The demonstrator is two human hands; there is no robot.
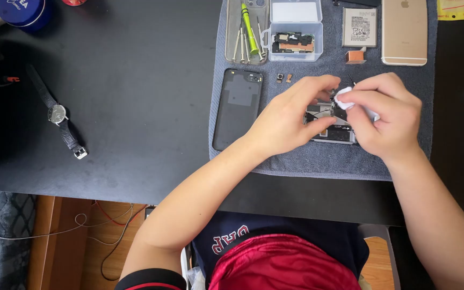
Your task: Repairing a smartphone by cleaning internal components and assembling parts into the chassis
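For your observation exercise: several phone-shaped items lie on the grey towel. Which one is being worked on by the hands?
The opened phone body between the left hand and right hand; the black back cover and gold phone lie untouched.

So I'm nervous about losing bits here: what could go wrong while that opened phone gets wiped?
The two tiny loose parts lie bare on the towel just beside the left hand; a nudge might flick them away. The right hand presses a white wipe on the opened phone, which may snag exposed parts.
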